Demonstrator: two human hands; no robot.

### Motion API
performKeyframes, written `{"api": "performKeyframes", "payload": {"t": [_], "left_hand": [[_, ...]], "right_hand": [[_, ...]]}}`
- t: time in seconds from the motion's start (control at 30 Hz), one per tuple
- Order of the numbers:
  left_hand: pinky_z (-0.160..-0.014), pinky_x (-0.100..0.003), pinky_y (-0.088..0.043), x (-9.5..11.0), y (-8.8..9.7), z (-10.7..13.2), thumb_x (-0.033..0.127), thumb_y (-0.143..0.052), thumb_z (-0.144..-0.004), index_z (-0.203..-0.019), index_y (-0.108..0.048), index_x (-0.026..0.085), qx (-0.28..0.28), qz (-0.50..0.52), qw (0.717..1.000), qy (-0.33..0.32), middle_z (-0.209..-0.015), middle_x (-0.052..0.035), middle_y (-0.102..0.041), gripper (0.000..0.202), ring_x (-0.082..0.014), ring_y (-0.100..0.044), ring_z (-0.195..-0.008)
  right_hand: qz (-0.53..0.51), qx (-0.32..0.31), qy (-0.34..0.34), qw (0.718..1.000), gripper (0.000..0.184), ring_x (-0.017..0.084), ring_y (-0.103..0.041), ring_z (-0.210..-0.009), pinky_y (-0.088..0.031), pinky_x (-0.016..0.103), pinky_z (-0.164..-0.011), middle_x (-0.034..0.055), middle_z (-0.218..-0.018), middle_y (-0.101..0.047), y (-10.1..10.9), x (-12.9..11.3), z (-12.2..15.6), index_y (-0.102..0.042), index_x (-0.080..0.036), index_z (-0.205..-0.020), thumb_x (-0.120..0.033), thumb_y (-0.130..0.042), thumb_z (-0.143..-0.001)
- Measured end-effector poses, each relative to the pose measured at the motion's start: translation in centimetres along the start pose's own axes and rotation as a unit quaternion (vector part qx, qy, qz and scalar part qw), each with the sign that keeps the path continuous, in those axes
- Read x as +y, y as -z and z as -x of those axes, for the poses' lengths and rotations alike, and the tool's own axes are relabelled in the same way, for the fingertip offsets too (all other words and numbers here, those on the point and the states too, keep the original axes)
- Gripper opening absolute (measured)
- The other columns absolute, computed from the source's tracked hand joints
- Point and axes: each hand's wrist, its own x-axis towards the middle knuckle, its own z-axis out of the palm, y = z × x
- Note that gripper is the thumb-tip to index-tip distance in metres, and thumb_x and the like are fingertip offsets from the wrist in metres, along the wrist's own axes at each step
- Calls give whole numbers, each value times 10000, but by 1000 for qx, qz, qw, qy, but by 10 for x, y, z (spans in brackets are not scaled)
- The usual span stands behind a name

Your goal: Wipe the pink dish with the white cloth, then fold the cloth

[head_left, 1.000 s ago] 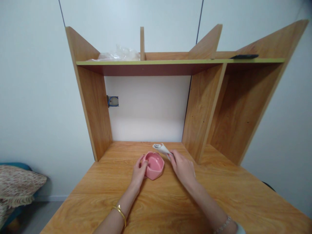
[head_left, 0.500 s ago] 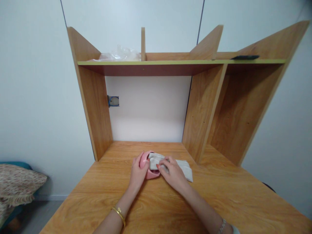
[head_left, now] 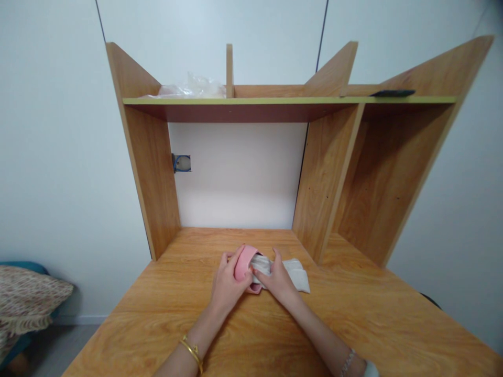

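Note:
My left hand [head_left: 231, 277] is wrapped around a smooth, glossy pink hollow thing [head_left: 244, 262] that is tilted with its opening to the right; its exact kind does not show. A light grey cloth [head_left: 297, 275] lies on the desk, and its bunched left end sits in the pink opening. My right hand [head_left: 278, 277] grips the cloth close to the opening, with the thumb on the near side and the fingers partly hidden behind. Both hands are close together, just above the wooden desk top.
The wooden desk [head_left: 251, 335] carries a hutch with upright panels [head_left: 326, 178] and a shelf [head_left: 271, 100]. On the shelf lie a clear plastic bag [head_left: 192, 88] and a flat dark item [head_left: 393, 93]. A wall box [head_left: 182, 163] shows behind. A patterned cushion [head_left: 31, 298] is at left.
The pink thing has shifted slightly right and turned, covering more of the cloth's end. My left hand moved right with it. My right hand's grip has changed, its thumb now at the opening.

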Motion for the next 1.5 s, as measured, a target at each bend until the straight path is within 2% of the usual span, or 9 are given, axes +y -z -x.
{"api": "performKeyframes", "payload": {"t": [0.13,0.37,0.57,0.73,0.97,1.13,1.23,1.37,1.5], "left_hand": [[-807,-303,-436,4,1,1,281,-515,-700,-1260,-417,254,-18,-24,1000,-4,-996,-40,-470,569,-171,-527,-874],[-816,-314,-437,6,4,-1,276,-514,-692,-1253,-424,265,-53,-50,997,-6,-1014,-41,-463,568,-171,-532,-854],[-844,-323,-423,6,8,-4,253,-516,-687,-1261,-416,251,-84,-46,995,-30,-1036,-54,-461,582,-177,-514,-896],[-844,-318,-418,8,12,-4,259,-530,-691,-1267,-410,248,-105,-49,992,-46,-1048,-57,-466,588,-174,-510,-906],[-826,-328,-417,12,16,-1,359,-532,-731,-1300,-342,308,-110,-92,989,-41,-1083,-41,-483,602,-198,-515,-956],[-918,-353,-367,-5,7,-3,397,-514,-776,-1337,-229,234,-64,16,998,-23,-1204,-84,-461,650,-209,-452,-1101],[-919,-368,-376,-17,-3,-2,402,-572,-741,-1348,-147,197,-47,107,993,0,-1265,-127,-401,769,-211,-469,-1090],[-912,-374,-389,-20,-13,1,385,-660,-671,-1334,-91,174,-87,199,976,20,-1284,-161,-379,899,-211,-492,-1067],[-931,-371,-376,-13,-14,6,374,-640,-698,-1263,-206,170,-126,218,968,19,-1220,-130,-462,741,-199,-485,-1079]], "right_hand": [[11,-31,-18,999,786,243,-555,-981,-434,336,-809,138,-1055,-572,-4,-2,-2,-264,-111,-1270,-275,-627,-593],[58,-61,-51,995,740,211,-611,-741,-440,273,-620,84,-828,-636,-1,-14,-7,-262,-104,-1290,-195,-572,-625],[141,-34,-10,989,667,213,-591,-657,-377,257,-542,73,-738,-630,12,-21,-12,-256,-106,-1312,-298,-510,-726],[175,-61,4,983,655,227,-594,-671,-350,254,-533,84,-733,-636,17,-20,-9,-257,-111,-1324,-337,-488,-754],[42,-106,27,993,616,186,-583,-651,-390,245,-575,42,-735,-637,11,-10,-5,-255,-137,-1321,-261,-460,-753],[-3,-76,-1,997,585,183,-573,-614,-424,269,-588,23,-712,-615,9,-6,-5,-280,-145,-1305,-234,-437,-749],[-19,-48,-18,999,585,203,-592,-729,-445,302,-664,58,-811,-622,8,-4,-6,-266,-130,-1307,-236,-423,-753],[-72,6,-29,997,594,201,-553,-955,-428,314,-813,100,-1003,-584,7,-4,-9,-239,-113,-1309,-263,-413,-762],[-148,8,-25,989,625,178,-530,-1004,-411,305,-869,90,-1040,-564,5,-4,-10,-204,-129,-1315,-278,-441,-756]]}}
